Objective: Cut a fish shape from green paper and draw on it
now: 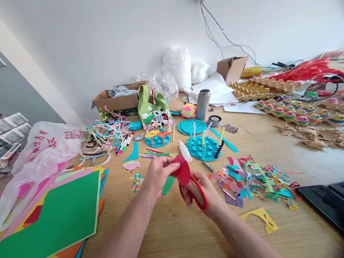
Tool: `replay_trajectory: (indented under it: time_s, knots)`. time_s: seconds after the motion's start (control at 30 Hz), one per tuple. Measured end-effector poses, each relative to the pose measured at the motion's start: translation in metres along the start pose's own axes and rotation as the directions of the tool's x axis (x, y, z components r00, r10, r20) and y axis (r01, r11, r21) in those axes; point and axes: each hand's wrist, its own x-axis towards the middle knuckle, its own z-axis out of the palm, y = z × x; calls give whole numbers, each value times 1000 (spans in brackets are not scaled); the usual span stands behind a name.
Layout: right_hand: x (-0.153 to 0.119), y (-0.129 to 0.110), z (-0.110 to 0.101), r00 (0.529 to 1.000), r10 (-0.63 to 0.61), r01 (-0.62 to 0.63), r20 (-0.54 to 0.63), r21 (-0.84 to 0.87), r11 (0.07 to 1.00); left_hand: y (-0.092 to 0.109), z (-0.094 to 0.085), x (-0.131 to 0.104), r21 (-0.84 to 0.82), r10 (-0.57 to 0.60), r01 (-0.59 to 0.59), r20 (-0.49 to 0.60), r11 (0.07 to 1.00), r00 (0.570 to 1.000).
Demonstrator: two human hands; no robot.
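My left hand (159, 173) pinches a red piece of paper (183, 172) between thumb and fingers, above the middle of the wooden table. Red-handled scissors (199, 192) are in my right hand (206, 191), fingers through the loops. Their blades lie at the red paper, mostly hidden by it. Under my hands rests a green paper piece (168, 185). Just beyond are a white paper shape (185, 151) and a blue round base (204, 148) with fuzzy twisted stems standing on it. A pink fish cutout (132, 165) lies to the left.
Colored paper scraps (254, 178) are heaped at right, beside a black phone (327, 211). Green card (62, 215) tops a paper stack at left, near a plastic bag (47, 146). A metal bottle (203, 104), tape roll (214, 120) and painted egg-carton pieces (300, 112) stand farther back.
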Motion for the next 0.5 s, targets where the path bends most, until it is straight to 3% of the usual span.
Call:
replay_trajectory:
  time_s: [0.5]
  knots:
    - [0,-2,2,999,38,-38,-15,-2,999,-1,-1,0,12,26,-26,-18,1000,999]
